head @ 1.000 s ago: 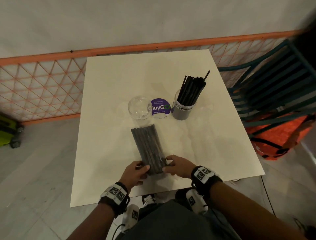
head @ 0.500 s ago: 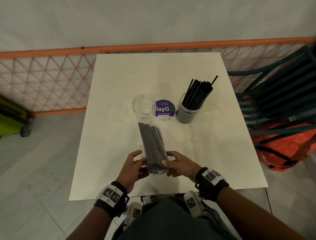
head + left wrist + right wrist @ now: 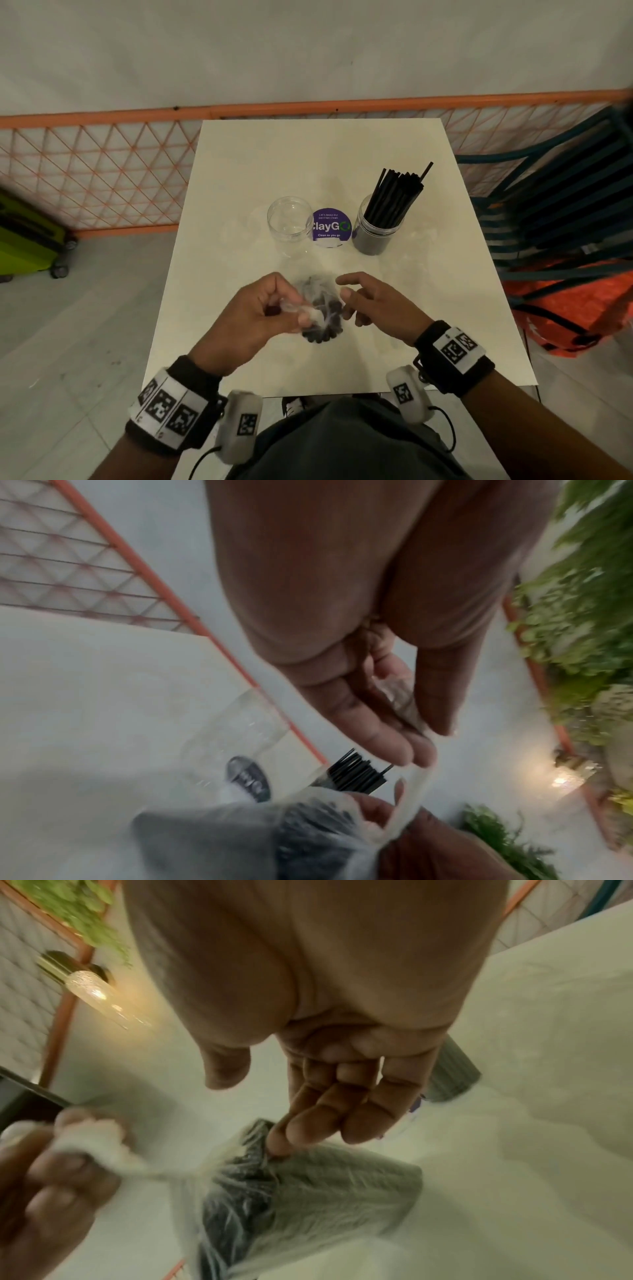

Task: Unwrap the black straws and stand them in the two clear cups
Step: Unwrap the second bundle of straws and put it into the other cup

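the bundle of black straws (image 3: pixel 322 317) in clear wrap stands on end at the lower middle of the frame, above the desk (image 3: pixel 239 171). the left hand (image 3: pixel 260 310) pinches stretched plastic; the right hand (image 3: pixel 373 305) holds its fingers loose, one fingertip touching the wrap.

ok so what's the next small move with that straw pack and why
Probably keep pulling the clear wrapper off the end of the straw bundle. The left hand pinches a stretched strip of it while the right hand touches the pack's end, and the plastic looks only partly open. The left cup stands empty; the right cup already holds straws.
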`<state>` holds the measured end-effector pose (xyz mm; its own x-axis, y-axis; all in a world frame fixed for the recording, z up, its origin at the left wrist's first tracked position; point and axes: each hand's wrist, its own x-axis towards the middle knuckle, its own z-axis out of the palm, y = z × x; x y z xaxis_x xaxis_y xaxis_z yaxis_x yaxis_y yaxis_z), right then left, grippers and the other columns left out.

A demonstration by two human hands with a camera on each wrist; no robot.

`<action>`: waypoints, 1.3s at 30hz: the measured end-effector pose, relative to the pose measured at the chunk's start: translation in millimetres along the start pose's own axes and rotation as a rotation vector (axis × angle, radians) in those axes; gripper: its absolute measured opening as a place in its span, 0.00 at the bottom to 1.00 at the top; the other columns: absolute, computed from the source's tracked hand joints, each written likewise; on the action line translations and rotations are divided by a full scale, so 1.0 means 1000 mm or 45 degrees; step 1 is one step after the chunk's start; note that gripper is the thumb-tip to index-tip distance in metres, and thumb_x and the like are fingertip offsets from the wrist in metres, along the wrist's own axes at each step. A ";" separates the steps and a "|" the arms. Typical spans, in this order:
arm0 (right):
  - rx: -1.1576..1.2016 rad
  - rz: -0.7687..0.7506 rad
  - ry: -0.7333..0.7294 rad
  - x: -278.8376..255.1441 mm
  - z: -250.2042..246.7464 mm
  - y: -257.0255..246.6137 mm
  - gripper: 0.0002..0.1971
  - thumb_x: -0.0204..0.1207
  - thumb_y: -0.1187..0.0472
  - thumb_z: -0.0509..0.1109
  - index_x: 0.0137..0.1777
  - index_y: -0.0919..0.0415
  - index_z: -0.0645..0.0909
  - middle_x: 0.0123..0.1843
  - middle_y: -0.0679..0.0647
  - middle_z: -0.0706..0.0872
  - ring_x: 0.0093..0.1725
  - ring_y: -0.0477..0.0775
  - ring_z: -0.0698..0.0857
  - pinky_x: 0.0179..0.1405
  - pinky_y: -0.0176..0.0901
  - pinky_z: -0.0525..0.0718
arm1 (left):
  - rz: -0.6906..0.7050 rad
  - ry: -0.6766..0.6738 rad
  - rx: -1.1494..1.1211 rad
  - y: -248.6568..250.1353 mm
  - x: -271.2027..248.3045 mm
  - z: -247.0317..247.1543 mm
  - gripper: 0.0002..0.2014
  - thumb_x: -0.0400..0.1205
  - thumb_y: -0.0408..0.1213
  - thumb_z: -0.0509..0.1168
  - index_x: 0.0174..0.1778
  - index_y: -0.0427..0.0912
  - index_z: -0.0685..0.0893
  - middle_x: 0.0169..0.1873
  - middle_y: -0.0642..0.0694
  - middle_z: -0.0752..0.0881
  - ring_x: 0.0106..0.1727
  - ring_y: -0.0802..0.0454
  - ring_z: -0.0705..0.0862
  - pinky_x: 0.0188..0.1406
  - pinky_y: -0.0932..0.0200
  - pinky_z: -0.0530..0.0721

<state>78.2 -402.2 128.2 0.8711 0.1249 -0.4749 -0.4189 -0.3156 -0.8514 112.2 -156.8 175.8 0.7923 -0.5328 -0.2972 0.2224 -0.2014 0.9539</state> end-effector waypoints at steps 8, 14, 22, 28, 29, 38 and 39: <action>-0.430 -0.201 0.109 -0.004 0.015 -0.020 0.48 0.56 0.27 0.75 0.77 0.39 0.64 0.58 0.40 0.81 0.43 0.43 0.86 0.48 0.44 0.87 | 0.364 0.079 0.134 0.063 0.021 0.001 0.11 0.81 0.23 0.71 0.49 0.44 0.82 0.50 0.40 0.93 0.51 0.47 0.91 0.54 0.53 0.89; -0.631 -0.277 0.284 0.004 0.025 -0.030 0.39 0.62 0.27 0.73 0.71 0.40 0.70 0.59 0.38 0.80 0.42 0.40 0.85 0.44 0.44 0.85 | 0.387 0.017 0.245 0.078 0.023 0.005 0.11 0.82 0.24 0.70 0.52 0.45 0.85 0.49 0.45 0.94 0.54 0.50 0.91 0.60 0.48 0.87; -0.313 -0.392 0.375 -0.003 -0.018 -0.026 0.17 0.77 0.60 0.74 0.65 0.49 0.81 0.53 0.44 0.88 0.46 0.41 0.86 0.47 0.29 0.82 | 0.483 0.085 0.329 0.089 0.015 -0.007 0.12 0.83 0.24 0.68 0.49 0.48 0.87 0.48 0.45 0.93 0.55 0.46 0.91 0.59 0.42 0.88; -0.293 -0.395 0.419 0.002 -0.017 -0.023 0.16 0.77 0.65 0.71 0.63 0.50 0.82 0.53 0.43 0.88 0.47 0.39 0.84 0.47 0.22 0.78 | 0.512 0.078 0.392 0.092 0.019 -0.005 0.10 0.83 0.24 0.68 0.50 0.45 0.88 0.48 0.45 0.92 0.52 0.41 0.89 0.51 0.35 0.87; -0.293 -0.401 0.419 0.003 -0.015 -0.023 0.17 0.77 0.66 0.70 0.63 0.50 0.82 0.54 0.43 0.88 0.46 0.39 0.84 0.47 0.22 0.78 | 0.510 0.078 0.413 0.093 0.020 -0.005 0.09 0.83 0.25 0.68 0.50 0.44 0.88 0.47 0.45 0.92 0.51 0.41 0.89 0.50 0.36 0.87; -0.298 -0.409 0.360 0.006 -0.008 -0.025 0.21 0.75 0.71 0.67 0.65 0.51 0.80 0.56 0.45 0.87 0.48 0.42 0.85 0.48 0.30 0.80 | 0.527 0.105 0.469 0.096 0.028 -0.008 0.07 0.82 0.27 0.70 0.49 0.44 0.89 0.44 0.48 0.91 0.49 0.46 0.88 0.50 0.35 0.86; -0.298 -0.398 0.300 0.005 -0.007 -0.026 0.23 0.75 0.70 0.67 0.67 0.50 0.79 0.58 0.45 0.87 0.51 0.43 0.85 0.49 0.33 0.81 | 0.526 0.101 0.469 0.095 0.028 -0.008 0.07 0.82 0.28 0.70 0.49 0.44 0.89 0.44 0.48 0.91 0.48 0.47 0.88 0.51 0.35 0.86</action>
<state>95.5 -400.0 149.3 0.9925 0.0391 -0.1160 -0.0806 -0.5046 -0.8596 160.2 -184.7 258.6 0.8152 -0.5675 0.1156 -0.3174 -0.2707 0.9088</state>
